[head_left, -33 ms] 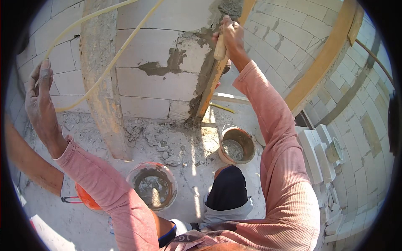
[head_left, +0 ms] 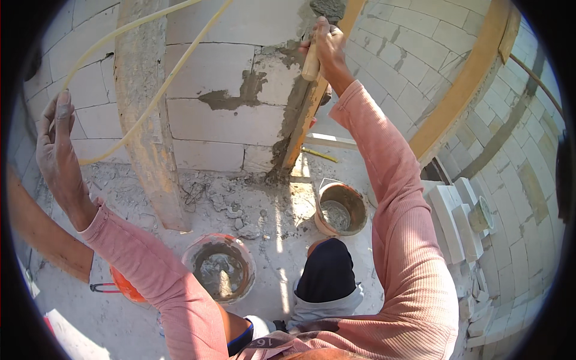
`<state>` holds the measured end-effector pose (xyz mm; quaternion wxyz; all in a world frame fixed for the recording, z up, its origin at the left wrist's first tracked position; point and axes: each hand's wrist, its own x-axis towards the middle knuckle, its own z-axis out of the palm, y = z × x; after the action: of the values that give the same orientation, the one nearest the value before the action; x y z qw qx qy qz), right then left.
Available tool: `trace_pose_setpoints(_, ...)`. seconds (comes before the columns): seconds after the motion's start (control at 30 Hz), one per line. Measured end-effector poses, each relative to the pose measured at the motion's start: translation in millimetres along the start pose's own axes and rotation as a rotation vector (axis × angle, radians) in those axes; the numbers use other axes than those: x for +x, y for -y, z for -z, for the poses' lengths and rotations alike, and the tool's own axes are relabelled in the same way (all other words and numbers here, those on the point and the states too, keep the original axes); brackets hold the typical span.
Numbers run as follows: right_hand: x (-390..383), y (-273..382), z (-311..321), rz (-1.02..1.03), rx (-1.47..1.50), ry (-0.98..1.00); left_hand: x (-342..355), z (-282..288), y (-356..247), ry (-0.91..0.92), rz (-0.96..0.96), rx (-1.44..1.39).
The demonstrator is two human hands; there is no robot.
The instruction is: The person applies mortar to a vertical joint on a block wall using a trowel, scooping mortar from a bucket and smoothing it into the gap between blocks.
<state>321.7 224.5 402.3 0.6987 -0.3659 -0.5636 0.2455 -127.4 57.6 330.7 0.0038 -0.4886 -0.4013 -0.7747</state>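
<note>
My right hand is closed round the wooden handle of a trowel, raised at the top centre. Wet grey mortar sits at the trowel's far end, by the top of an upright wooden board along the edge of the block wall. Grey mortar lines that edge and patches the block joints. At the left, my left hand is raised with its thumb up, closed on a pale yellow hose. The hose passes behind the fingers and loops up out of view.
A mortar-stained plank leans on the wall. Two buckets with mortar, one left and one right, stand by my legs. An orange container is under my left arm. Rubble lies along the wall base; white blocks are stacked right.
My right hand and the trowel have shifted slightly up and to the left. My left hand stays nearly in place at the hose.
</note>
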Motion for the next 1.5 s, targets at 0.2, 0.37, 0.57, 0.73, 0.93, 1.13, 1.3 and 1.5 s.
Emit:
trace_pose_setpoints(0.2,69,35,-46,0.128,-0.088,-0.162,-1,6,12,0.007,0.030,0.032)
trace_pose_setpoints(0.37,87,55,-48,0.113,-0.098,-0.194,-2,5,16,0.000,0.038,0.067)
trace_pose_setpoints(0.57,87,31,-44,0.017,-0.087,-0.227,-5,0,23,0.019,0.032,0.091)
trace_pose_setpoints(0.73,87,-29,-52,-0.125,-0.066,-0.305,-6,-2,23,0.036,0.083,0.068)
trace_pose_setpoints(0.93,58,-84,-37,-0.172,0.085,-0.241,-4,11,19,0.003,0.007,0.161)
trace_pose_setpoints(1.13,21,-122,-36,-0.155,0.035,-0.274,3,24,16,0.008,0.012,0.128)
trace_pose_setpoints(1.3,-31,-177,-37,-0.264,0.004,-0.304,1,25,2,0.066,0.039,0.148)
trace_pose_setpoints(1.5,-102,-244,-41,-0.310,0.074,-0.203,3,12,-14,0.072,0.013,0.125)
